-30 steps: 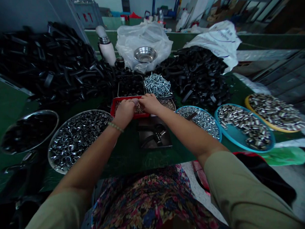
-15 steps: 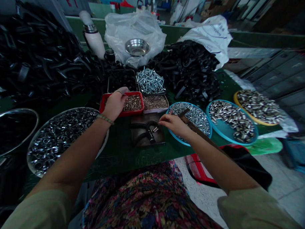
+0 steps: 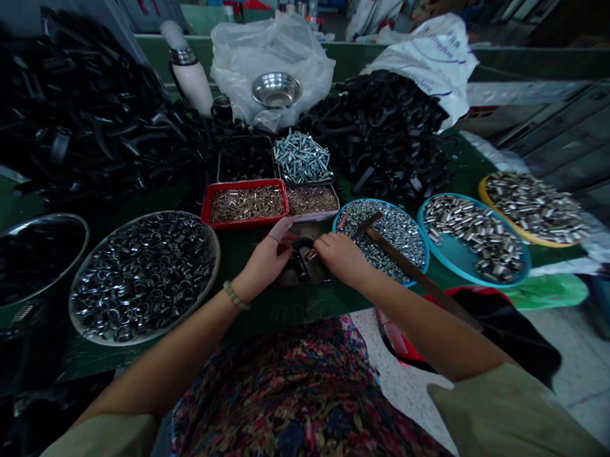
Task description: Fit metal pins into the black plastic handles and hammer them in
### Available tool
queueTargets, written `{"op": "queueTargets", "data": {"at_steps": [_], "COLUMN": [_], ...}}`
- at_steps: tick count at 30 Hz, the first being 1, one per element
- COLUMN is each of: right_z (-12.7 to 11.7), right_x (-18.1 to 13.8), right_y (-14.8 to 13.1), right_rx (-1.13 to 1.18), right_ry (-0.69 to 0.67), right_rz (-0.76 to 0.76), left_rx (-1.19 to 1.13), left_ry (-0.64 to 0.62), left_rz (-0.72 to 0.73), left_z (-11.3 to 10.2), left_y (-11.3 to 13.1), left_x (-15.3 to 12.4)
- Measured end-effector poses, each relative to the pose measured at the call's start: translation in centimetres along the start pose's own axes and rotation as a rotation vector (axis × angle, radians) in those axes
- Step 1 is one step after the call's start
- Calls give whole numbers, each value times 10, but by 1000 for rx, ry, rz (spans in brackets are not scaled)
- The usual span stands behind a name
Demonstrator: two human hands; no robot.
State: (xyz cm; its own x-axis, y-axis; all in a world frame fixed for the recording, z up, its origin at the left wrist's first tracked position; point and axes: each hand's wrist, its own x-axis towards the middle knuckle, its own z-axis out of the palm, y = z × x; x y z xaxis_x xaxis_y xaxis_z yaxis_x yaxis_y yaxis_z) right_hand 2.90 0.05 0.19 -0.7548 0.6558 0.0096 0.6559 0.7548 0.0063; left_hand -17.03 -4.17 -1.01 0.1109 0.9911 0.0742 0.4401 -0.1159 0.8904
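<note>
A black curved part [image 3: 300, 263] lies on a small dark metal plate [image 3: 319, 276] in front of me, between my two hands. My left hand [image 3: 264, 262] is at its left side, thumb and fingers drawn together; whatever is in the fingertips is too small to make out. On the other side, my right hand [image 3: 342, 258] has its fingers closed on the right edge of the part, beside a small shiny metal cylinder [image 3: 311, 254]. Just behind stand a red tray [image 3: 245, 222] of small copper-coloured pins and a white tray [image 3: 313, 217] of tiny fasteners.
A hammer [image 3: 398, 258] lies across a blue basin [image 3: 426, 263] of small metal pieces. Further right are basins of metal cylinders [image 3: 509, 252]. On the left stands a basin of metal rings [image 3: 148, 276]. Screws [image 3: 302, 158] and heaps of black parts [image 3: 388, 138] lie behind.
My left hand has come out of the red tray, moving down and right to the black part. My right hand stays near the part's right side, its fingers now against it.
</note>
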Motion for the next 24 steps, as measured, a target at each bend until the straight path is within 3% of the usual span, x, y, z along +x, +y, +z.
{"op": "queueTargets", "data": {"at_steps": [3, 6, 10, 13, 17, 21, 24], "right_z": [-1, -6, -8, -4, -9, -28, -40], "right_x": [-18, -45, -74, -81, -78, -69, -60], "right_y": [8, 32, 67, 79, 56, 14, -4], "right_rx": [-14, -62, -155, -186, -16, 433, 566], "right_ry": [89, 136, 42, -44, 3, 72, 72], "right_rz": [53, 237, 494, 547, 583, 428, 362], "left_rx": [72, 177, 424, 612, 726, 736, 735], "left_ry": [-9, -40, -124, -237, -294, -151, -83], "left_rz": [18, 31, 106, 173, 231, 287, 235], "left_z": [2, -1, -2, -1, -3, -7, -7], "left_y": [-3, 4, 25, 35, 25, 4, -5], "left_x": [4, 7, 9, 6, -5, -22, -31]}}
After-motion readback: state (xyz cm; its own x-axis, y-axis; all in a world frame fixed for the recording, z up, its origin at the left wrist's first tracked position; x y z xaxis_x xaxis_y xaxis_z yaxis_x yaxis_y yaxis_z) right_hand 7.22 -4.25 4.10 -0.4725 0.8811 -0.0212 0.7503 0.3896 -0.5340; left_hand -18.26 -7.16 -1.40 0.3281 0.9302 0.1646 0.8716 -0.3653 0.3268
